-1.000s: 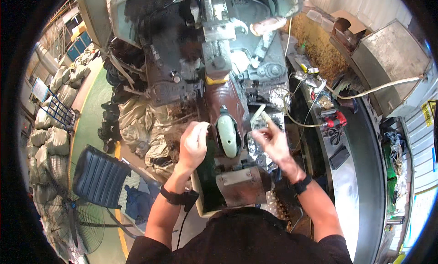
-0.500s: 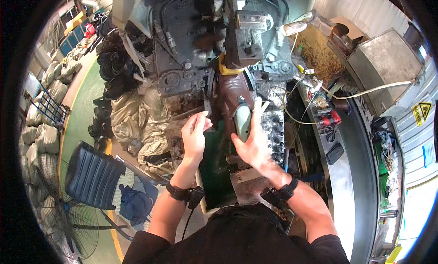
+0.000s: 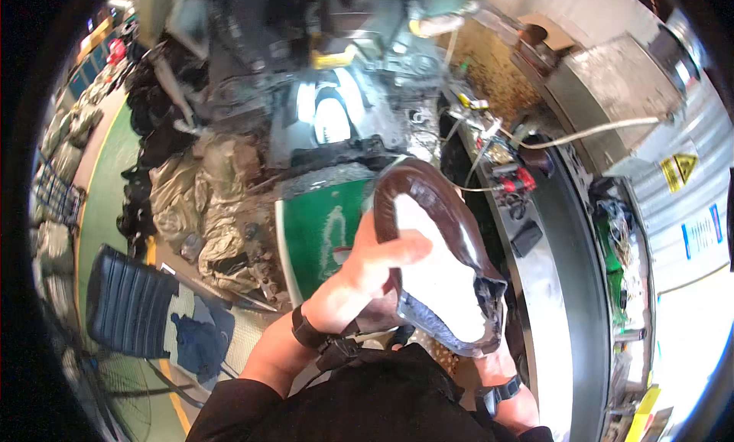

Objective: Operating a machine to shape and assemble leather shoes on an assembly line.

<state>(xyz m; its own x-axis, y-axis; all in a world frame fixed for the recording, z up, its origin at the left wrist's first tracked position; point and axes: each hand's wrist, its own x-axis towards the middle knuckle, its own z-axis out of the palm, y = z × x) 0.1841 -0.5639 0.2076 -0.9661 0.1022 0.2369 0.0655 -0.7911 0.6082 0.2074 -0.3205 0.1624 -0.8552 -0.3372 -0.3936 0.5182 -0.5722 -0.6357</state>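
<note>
A brown leather shoe upper (image 3: 443, 277) is held bottom up in front of my body, with its white insole facing me. Its toe points away and its heel end lies toward the lower right. Around the left edge of the forefoot wraps my left hand (image 3: 371, 262), the thumb lying over the white sole. Beneath the heel end is my right hand (image 3: 495, 362), its fingers hidden behind the upper. Beyond the shoe stands a dark machine with a brightly lit, sole-shaped white part (image 3: 332, 121) and a yellow piece (image 3: 334, 57) above it.
A green panel (image 3: 321, 232) lies in front of the machine. To the left are crumpled tan cloth (image 3: 222, 205) and a black chair (image 3: 130, 300). On the right, a metal bench (image 3: 547, 320) carries a red tool (image 3: 514, 180) and cables.
The brown upper has come out of the machine toward me and been turned bottom up. My left hand has taken hold of it. The lit machine part is uncovered.
</note>
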